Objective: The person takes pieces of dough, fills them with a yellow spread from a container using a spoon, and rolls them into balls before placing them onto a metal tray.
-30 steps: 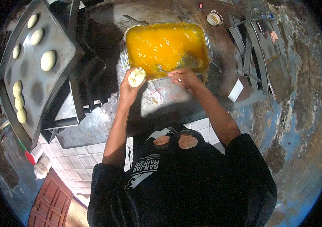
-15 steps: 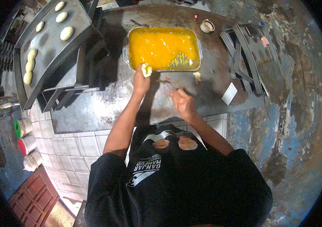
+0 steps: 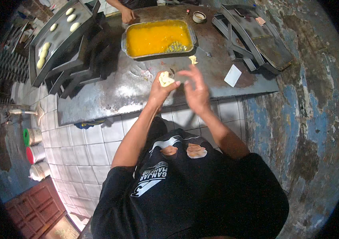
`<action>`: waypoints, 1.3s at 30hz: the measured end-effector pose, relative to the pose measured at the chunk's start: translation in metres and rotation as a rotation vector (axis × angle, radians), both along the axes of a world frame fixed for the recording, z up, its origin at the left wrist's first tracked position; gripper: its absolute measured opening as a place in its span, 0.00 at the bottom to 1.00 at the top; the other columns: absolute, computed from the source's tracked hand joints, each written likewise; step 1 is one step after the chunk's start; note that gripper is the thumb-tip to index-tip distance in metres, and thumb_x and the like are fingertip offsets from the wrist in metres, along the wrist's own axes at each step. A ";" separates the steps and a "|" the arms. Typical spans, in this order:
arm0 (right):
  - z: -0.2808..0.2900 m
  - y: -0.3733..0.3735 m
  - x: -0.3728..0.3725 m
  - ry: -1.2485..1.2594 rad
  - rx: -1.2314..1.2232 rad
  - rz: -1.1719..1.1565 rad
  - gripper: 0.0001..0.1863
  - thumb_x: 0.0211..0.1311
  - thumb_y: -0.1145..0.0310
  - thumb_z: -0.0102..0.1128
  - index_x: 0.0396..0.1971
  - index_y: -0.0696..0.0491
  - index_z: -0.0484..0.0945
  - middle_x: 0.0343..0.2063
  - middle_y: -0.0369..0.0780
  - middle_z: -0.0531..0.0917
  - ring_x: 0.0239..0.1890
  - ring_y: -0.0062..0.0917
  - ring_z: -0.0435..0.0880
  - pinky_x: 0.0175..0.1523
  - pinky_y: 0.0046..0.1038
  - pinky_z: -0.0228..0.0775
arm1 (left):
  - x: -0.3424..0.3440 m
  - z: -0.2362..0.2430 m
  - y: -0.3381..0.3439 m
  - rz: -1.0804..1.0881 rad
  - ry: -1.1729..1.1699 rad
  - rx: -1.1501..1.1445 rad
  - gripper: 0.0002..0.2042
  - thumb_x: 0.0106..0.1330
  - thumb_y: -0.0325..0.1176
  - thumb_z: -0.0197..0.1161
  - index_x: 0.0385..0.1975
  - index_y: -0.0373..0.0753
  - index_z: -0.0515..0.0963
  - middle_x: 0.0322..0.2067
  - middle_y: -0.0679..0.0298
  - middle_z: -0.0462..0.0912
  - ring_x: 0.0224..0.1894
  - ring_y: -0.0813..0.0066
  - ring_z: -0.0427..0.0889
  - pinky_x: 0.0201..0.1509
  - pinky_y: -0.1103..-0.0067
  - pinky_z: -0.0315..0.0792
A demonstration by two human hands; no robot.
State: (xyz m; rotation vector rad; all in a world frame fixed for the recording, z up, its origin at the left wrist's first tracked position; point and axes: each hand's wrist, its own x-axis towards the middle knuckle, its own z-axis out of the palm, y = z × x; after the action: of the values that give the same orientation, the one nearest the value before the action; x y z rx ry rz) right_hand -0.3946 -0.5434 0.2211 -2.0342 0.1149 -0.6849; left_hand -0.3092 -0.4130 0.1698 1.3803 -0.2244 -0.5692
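L hand (image 3: 159, 91) holds 1 dough pc (image 3: 165, 79), prob. 1 spoon (image 3: 172, 72); R hand (image 3: 197, 92) nearby

Both forearms bare, angled up and inward, converging ahead of the torso (image 3: 189, 191). Left forearm (image 3: 135, 131) runs up-right; left hand (image 3: 160, 91) cupped in a grip, thumb (image 3: 173, 85) pointing toward the right hand (image 3: 198, 95). Right forearm (image 3: 224, 130) runs up-left; that hand is loose, fingers (image 3: 197, 77) spread, slightly blurred. Hands close together, small gap, not touching.
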 end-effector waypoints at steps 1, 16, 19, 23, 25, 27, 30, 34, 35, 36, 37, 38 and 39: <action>0.001 -0.008 -0.007 -0.008 0.251 -0.050 0.24 0.62 0.82 0.53 0.60 0.55 0.72 0.54 0.47 0.81 0.61 0.41 0.76 0.67 0.39 0.65 | -0.010 0.018 -0.001 -0.010 0.079 0.010 0.22 0.60 0.33 0.74 0.50 0.40 0.71 0.33 0.71 0.76 0.37 0.82 0.76 0.37 0.83 0.70; -0.001 -0.024 -0.031 0.326 0.444 0.413 0.14 0.62 0.72 0.68 0.46 0.59 0.80 0.35 0.36 0.85 0.39 0.21 0.83 0.48 0.24 0.75 | -0.059 0.066 0.028 -0.172 -0.518 0.359 0.18 0.69 0.40 0.65 0.50 0.33 0.82 0.45 0.55 0.85 0.45 0.67 0.83 0.53 0.72 0.75; 0.047 0.014 -0.034 0.228 0.105 0.503 0.10 0.64 0.72 0.66 0.43 0.61 0.83 0.37 0.37 0.86 0.42 0.22 0.84 0.50 0.24 0.75 | -0.050 0.066 0.064 -0.324 -0.576 0.381 0.19 0.67 0.41 0.67 0.53 0.36 0.81 0.46 0.57 0.86 0.44 0.70 0.82 0.52 0.73 0.75; 0.034 0.034 0.002 -0.064 0.626 0.566 0.20 0.61 0.76 0.66 0.53 0.60 0.77 0.46 0.43 0.83 0.44 0.24 0.84 0.50 0.26 0.77 | -0.056 0.088 0.093 -0.045 -0.427 0.394 0.26 0.72 0.51 0.58 0.62 0.40 0.75 0.44 0.56 0.86 0.42 0.73 0.82 0.48 0.74 0.75; 0.033 0.038 0.019 -0.072 0.720 0.666 0.30 0.60 0.76 0.67 0.62 0.60 0.67 0.45 0.42 0.83 0.44 0.23 0.83 0.50 0.26 0.77 | -0.057 0.094 0.104 0.043 -0.418 0.378 0.30 0.71 0.52 0.59 0.68 0.41 0.68 0.44 0.54 0.86 0.44 0.72 0.82 0.49 0.74 0.75; 0.041 0.044 0.048 0.119 0.572 0.870 0.28 0.60 0.76 0.67 0.61 0.60 0.69 0.42 0.41 0.83 0.42 0.22 0.83 0.48 0.25 0.77 | -0.050 0.103 0.117 0.060 -0.377 0.436 0.43 0.68 0.53 0.62 0.77 0.43 0.48 0.44 0.52 0.85 0.46 0.70 0.80 0.52 0.76 0.73; 0.065 0.076 0.070 0.283 0.143 0.991 0.22 0.62 0.75 0.65 0.56 0.61 0.74 0.36 0.40 0.86 0.39 0.20 0.84 0.46 0.24 0.76 | -0.031 0.089 0.145 0.035 -0.481 0.354 0.36 0.69 0.51 0.61 0.72 0.40 0.61 0.49 0.56 0.83 0.47 0.72 0.79 0.53 0.77 0.72; 0.069 0.142 0.096 -0.056 0.271 0.578 0.23 0.64 0.64 0.66 0.54 0.60 0.76 0.43 0.46 0.85 0.46 0.32 0.85 0.54 0.32 0.77 | 0.010 0.093 0.187 0.301 -0.204 0.183 0.25 0.75 0.49 0.55 0.64 0.38 0.74 0.55 0.62 0.80 0.52 0.75 0.78 0.54 0.77 0.71; 0.060 0.154 0.108 -0.252 0.027 0.541 0.27 0.63 0.58 0.68 0.56 0.60 0.74 0.47 0.47 0.83 0.50 0.34 0.82 0.57 0.33 0.74 | 0.025 0.102 0.188 0.344 -0.309 -0.021 0.25 0.79 0.51 0.47 0.63 0.40 0.75 0.55 0.61 0.81 0.53 0.76 0.78 0.58 0.78 0.70; 0.052 0.165 0.121 -0.461 -0.213 0.498 0.32 0.61 0.53 0.69 0.57 0.60 0.73 0.51 0.48 0.80 0.55 0.37 0.79 0.60 0.35 0.71 | 0.035 0.111 0.196 0.298 -0.208 -0.065 0.30 0.77 0.56 0.42 0.68 0.41 0.67 0.63 0.59 0.72 0.61 0.74 0.71 0.64 0.78 0.64; 0.046 0.187 0.127 -0.418 -0.142 0.620 0.37 0.56 0.46 0.70 0.56 0.60 0.73 0.55 0.49 0.76 0.58 0.43 0.75 0.64 0.38 0.67 | 0.044 0.116 0.207 0.263 -0.096 -0.102 0.35 0.76 0.62 0.37 0.73 0.42 0.59 0.70 0.57 0.62 0.69 0.71 0.64 0.71 0.77 0.57; 0.045 0.207 0.141 -0.444 -0.170 0.587 0.38 0.54 0.45 0.71 0.54 0.61 0.72 0.52 0.47 0.76 0.55 0.38 0.77 0.61 0.34 0.69 | 0.057 0.116 0.213 0.235 -0.069 -0.271 0.39 0.75 0.66 0.34 0.76 0.43 0.52 0.75 0.56 0.53 0.74 0.69 0.56 0.74 0.77 0.52; 0.044 0.224 0.157 -0.320 0.024 0.579 0.38 0.56 0.44 0.70 0.54 0.60 0.72 0.51 0.45 0.77 0.53 0.33 0.77 0.60 0.33 0.69 | 0.073 0.114 0.224 0.173 -0.064 -0.353 0.43 0.71 0.70 0.30 0.77 0.45 0.40 0.77 0.58 0.42 0.77 0.65 0.47 0.77 0.73 0.45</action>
State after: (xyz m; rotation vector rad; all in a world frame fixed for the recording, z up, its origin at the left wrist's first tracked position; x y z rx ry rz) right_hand -0.2374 -0.3191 0.2650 -1.7797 -0.6248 -0.6157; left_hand -0.2363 -0.1885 0.2841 1.0625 -0.2414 -0.3228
